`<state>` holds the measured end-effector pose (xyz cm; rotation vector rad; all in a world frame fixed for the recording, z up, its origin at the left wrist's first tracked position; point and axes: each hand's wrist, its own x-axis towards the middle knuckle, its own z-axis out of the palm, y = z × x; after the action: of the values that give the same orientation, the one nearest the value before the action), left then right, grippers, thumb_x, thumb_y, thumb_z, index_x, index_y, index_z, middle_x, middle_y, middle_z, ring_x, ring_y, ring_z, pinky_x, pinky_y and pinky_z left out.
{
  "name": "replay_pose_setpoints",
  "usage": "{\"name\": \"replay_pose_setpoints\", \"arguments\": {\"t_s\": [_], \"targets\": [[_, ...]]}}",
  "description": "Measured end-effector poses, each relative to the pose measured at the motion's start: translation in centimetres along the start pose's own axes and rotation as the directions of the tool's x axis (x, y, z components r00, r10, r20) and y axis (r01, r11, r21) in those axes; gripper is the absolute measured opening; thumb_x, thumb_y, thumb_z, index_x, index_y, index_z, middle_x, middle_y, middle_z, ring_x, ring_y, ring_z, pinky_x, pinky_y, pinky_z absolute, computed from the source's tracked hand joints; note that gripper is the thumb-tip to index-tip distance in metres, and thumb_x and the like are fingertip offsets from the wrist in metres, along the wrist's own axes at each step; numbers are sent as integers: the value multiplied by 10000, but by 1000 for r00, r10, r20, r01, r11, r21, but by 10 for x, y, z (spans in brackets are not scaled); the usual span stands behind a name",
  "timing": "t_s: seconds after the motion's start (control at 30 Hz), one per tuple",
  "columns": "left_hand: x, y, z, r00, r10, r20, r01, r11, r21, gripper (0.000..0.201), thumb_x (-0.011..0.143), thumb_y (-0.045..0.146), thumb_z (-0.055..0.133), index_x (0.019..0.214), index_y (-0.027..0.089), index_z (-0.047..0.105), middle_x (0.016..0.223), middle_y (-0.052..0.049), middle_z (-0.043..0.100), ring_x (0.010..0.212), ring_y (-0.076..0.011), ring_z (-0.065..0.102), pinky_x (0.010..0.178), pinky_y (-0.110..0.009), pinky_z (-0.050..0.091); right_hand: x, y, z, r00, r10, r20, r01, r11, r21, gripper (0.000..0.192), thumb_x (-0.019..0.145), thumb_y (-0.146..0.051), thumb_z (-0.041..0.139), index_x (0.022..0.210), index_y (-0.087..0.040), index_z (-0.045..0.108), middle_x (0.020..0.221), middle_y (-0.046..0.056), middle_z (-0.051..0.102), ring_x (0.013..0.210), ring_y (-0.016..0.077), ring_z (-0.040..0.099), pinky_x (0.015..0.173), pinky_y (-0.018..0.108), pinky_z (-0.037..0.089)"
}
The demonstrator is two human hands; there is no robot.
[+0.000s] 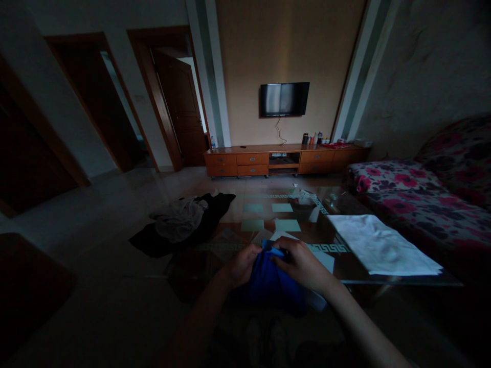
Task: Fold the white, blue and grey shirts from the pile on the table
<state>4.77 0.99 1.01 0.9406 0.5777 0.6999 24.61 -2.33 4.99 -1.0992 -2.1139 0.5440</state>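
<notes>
A: In the head view, what is held, and where?

B: A blue cloth (pixel 270 281) is grasped by both hands just above the near edge of the glass bench (pixel 264 214). The left hand (pixel 241 265) is clenched on the cloth's upper left edge; the right hand (pixel 301 266) is closed on its upper right, with a lighter blue strip pinched between them. The cloth is judged to be bunched so that its top edge can be gathered.

A: What is laid nearby?

B: A folded white cloth (pixel 379 245) is spread flat on the bench, to the right, apart from the hands. A heap of dark and grey clothes (pixel 184 222) is left on the floor beyond the bench's left edge. A floral sofa (pixel 422 199) is set along the right.

A: And open room?

B: Bare glass is seen ahead of the hands; the floor to the left is open.
</notes>
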Motion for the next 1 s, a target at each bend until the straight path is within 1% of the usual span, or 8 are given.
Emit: {"name": "replay_pose_setpoints", "arguments": {"t_s": [0.13,0.23,0.33,0.47,0.63,0.8,0.9,1.0], "targets": [[-3,-1,-6,998,32,54,-48,939,341,479,661,322,858,1088,177,697,992,-36,695,991,-241,637,948,-363,448,0,2,3,999,42,-26,-42,999,-4,162,837,-136,630,965,-222,679,923,13,704,833,167,636,737,265,439],[0,-7,-15,998,68,8,-63,864,499,371,763,334,787,1082,173,687,985,-27,679,1014,-236,619,964,-362,431,-1,5,5,998,59,-27,-59,998,13,177,831,-136,633,981,-226,659,916,0,701,803,154,629,724,252,430],[3,-9,-19,998,69,-10,-51,831,554,315,825,294,691,1118,179,684,1028,-27,693,1055,-243,616,995,-375,420,-3,6,4,999,53,-7,-53,998,27,190,803,-109,637,952,-226,624,880,-14,684,780,147,612,718,246,423],[3,-5,-17,990,128,59,-137,775,617,327,869,287,621,1175,188,678,1168,-39,698,1164,-258,585,1054,-382,395,-5,4,3,1000,24,6,-24,999,38,265,767,-68,629,971,-232,585,926,-6,672,822,154,610,745,252,435],[4,-5,-16,962,268,-48,-156,688,708,339,890,297,581,1206,204,661,1228,-51,691,1210,-278,567,1093,-399,385,-7,5,9,1000,27,-15,-26,998,56,282,775,-69,601,989,-241,539,938,-1,655,825,158,608,745,261,440],[2,-4,-20,952,299,-66,-142,621,770,353,876,222,538,1202,211,672,1222,-45,702,1206,-282,576,1103,-392,385,-11,18,16,993,112,23,-113,993,17,426,721,-124,680,1097,-231,512,943,9,650,790,171,604,705,264,434],[-1,1,-20,951,304,-53,-149,602,784,378,871,221,544,1227,214,669,1264,-46,691,1233,-284,567,1121,-391,371,-12,23,15,993,109,48,-109,994,-11,366,724,-73,614,1055,-226,580,946,19,675,831,178,618,751,271,438],[-5,6,-19,960,280,-17,-161,597,786,367,869,233,554,1214,215,677,1257,-46,697,1217,-282,583,1109,-385,385,-11,22,11,988,102,118,-102,995,-5,215,739,-64,563,880,-222,602,821,-5,663,740,159,603,683,254,417]]}}
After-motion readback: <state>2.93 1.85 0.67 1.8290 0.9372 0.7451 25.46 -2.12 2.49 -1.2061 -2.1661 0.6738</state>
